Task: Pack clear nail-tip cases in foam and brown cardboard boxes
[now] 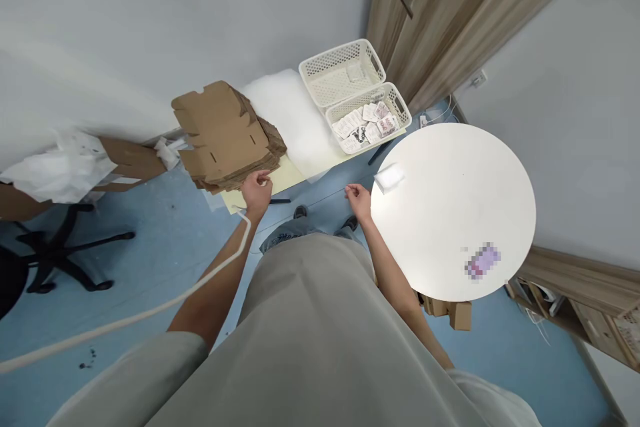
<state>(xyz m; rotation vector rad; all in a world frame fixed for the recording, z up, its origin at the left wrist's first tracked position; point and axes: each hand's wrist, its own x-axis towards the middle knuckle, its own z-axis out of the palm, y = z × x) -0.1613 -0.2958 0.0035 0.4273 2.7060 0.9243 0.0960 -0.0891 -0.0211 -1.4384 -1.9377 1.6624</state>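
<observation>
My left hand [257, 193] is at the near edge of a stack of flat brown cardboard boxes [227, 130]. Its fingers are loosely bent and a little apart, with nothing visible in them; whether they touch the cardboard I cannot tell. Over the floor, just left of the round white table [460, 193], hangs my right hand [359, 201], its fingers also loosely curled with no object showing. A small white packet [389, 177] lies on that table's left edge, close to this hand.
Beside the stack lie white foam sheets [295, 123]. Two cream plastic baskets [331, 115] stand further right, the nearer with several printed packets [369, 123]. A pale bent rod [165, 305] crosses near my left forearm. A wheeled chair base [67, 250] is left; a blurred purple item [483, 261] lies on the round table.
</observation>
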